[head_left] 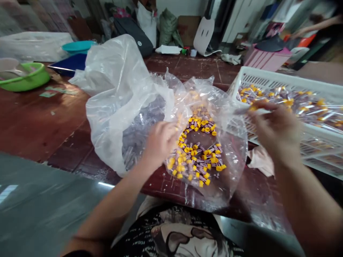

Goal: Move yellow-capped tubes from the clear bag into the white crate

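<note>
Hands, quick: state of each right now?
Left hand: curled at the clear bag; grip cannot be told.
Right hand: closed, pinching a yellow-capped piece by the white crate.

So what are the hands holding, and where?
The right hand pinches a small yellow-tipped piece by its yellow end, in its fingers. The left hand lies on the clear plastic bag; whether it grips cannot be told.

Colours noted at the work surface.
Clear plastic bag (118, 89) holds small pieces (197, 157) with yellow ends and purple-patterned bodies; crate (281, 80) white; bowl (25, 76) lime green; basin (77, 46) teal; box (265, 59) pink; tabletop (40, 125) dark reddish brown.
</note>
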`<control>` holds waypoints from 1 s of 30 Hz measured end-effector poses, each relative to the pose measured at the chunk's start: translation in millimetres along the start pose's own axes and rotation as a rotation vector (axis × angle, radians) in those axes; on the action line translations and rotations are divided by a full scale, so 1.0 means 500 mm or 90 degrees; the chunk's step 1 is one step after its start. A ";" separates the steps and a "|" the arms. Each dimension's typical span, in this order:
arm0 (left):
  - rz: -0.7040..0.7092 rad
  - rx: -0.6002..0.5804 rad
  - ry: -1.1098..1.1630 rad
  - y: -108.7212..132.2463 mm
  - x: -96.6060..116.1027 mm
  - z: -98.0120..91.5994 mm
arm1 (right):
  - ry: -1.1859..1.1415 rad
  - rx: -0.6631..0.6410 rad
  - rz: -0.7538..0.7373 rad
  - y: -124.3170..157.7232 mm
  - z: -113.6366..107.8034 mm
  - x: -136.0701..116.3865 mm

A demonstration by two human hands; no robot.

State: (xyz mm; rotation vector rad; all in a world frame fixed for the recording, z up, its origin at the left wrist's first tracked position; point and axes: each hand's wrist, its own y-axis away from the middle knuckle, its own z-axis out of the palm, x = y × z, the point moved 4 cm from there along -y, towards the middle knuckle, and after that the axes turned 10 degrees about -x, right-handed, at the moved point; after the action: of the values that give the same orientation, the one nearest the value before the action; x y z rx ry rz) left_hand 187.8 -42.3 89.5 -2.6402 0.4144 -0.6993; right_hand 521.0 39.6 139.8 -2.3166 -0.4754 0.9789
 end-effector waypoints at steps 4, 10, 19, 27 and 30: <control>-0.132 -0.186 -0.236 0.028 -0.174 -0.002 | 0.194 0.127 -0.040 -0.065 -0.109 0.066; -0.071 -0.335 -0.357 0.065 -0.220 0.066 | 0.183 -0.374 -0.136 0.060 0.207 0.017; -0.237 -0.065 -0.056 0.097 -0.199 0.005 | 0.129 -0.516 -0.172 0.074 0.301 0.015; -0.255 0.000 0.853 0.071 -0.006 0.093 | -0.535 -0.374 0.036 0.129 0.249 -0.093; -0.211 -0.036 0.870 0.056 0.023 0.120 | -0.536 -0.306 0.049 0.138 0.247 -0.106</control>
State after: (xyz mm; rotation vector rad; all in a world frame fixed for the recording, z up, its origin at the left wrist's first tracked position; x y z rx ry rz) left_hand 223.5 -54.3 33.8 -1.8561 0.2974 -2.5456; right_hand 401.4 4.2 54.7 -2.2165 -1.0460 2.0653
